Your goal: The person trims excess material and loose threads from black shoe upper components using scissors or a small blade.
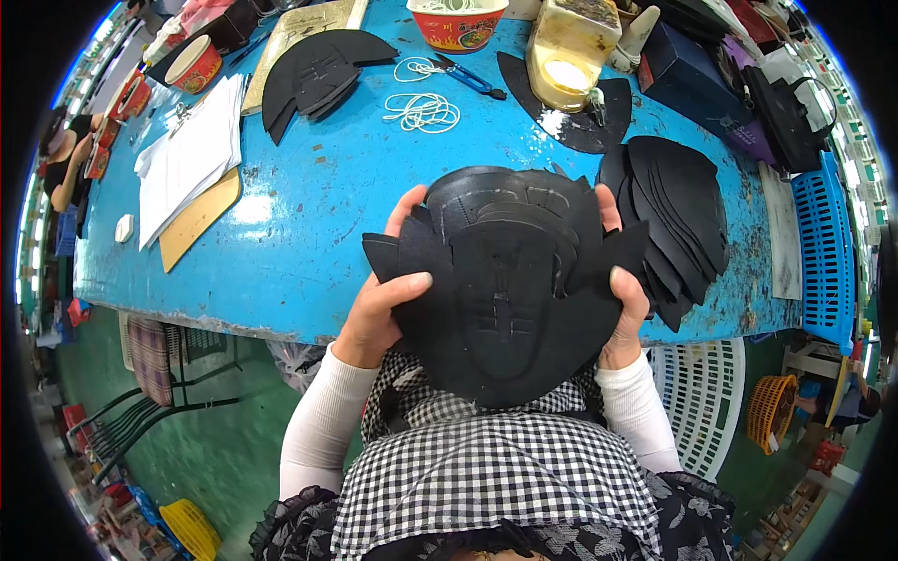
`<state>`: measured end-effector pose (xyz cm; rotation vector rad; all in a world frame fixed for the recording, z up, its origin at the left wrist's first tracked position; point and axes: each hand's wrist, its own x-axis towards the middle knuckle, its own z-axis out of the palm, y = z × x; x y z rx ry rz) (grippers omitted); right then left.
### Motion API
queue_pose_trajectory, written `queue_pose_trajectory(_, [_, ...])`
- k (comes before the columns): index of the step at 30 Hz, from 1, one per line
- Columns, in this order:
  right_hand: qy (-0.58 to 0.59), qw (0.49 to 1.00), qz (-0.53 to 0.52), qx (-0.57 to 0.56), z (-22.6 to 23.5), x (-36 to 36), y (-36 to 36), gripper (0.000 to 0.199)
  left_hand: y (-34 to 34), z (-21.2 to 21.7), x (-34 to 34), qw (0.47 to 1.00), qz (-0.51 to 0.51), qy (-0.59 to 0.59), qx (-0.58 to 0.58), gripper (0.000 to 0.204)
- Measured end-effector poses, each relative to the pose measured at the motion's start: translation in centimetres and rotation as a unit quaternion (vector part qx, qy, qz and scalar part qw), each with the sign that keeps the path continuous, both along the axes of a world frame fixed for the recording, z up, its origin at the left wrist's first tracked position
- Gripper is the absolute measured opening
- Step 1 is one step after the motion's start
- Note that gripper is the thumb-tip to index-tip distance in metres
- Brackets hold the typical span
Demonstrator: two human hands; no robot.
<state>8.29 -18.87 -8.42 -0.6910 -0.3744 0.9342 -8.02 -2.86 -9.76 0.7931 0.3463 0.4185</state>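
Observation:
A stack of black shoe-upper pieces (524,327) is held up in front of my chest, over the table's near edge. My left hand (382,304) grips its left side, thumb on top and fingers behind. On the opposite side my right hand (625,313) holds it the same way. Stitch lines and layered, pointed edges show on the pieces; their undersides are hidden. Just right of my right hand lies a fanned pile of black cut pieces (678,215). Farther back on the left rests another black stack (318,79).
The blue table (309,215) carries white papers (196,150), looped white cord (421,112), blue-handled scissors (468,77) and a stained glue container (571,56) with white spills. A blue basket (828,252) stands at the right edge. A chair (154,374) is below left.

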Motion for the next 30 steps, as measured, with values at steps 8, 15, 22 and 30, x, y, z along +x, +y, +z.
queue_pose_trajectory(8, [-0.093,0.977,-0.146,-0.121,0.8,-1.3,-1.7,0.079,0.7,-1.1,-0.2,0.997,-0.017,-0.050,-0.054,0.089])
queue_pose_trajectory(15, [-0.114,0.989,-0.051,-0.073,0.4,-0.2,-2.7,0.069,1.9,-3.6,-2.3,0.983,-0.074,0.081,-0.147,0.090])
queue_pose_trajectory(22, [-0.238,0.969,0.010,-0.068,0.4,0.5,-2.3,0.098,0.3,-0.1,0.0,0.999,-0.050,-0.001,-0.015,0.090])
queue_pose_trajectory(30, [-0.101,0.994,0.002,-0.040,1.6,0.2,-0.9,0.111,0.8,-0.1,-0.4,0.996,-0.056,0.051,0.053,0.089])
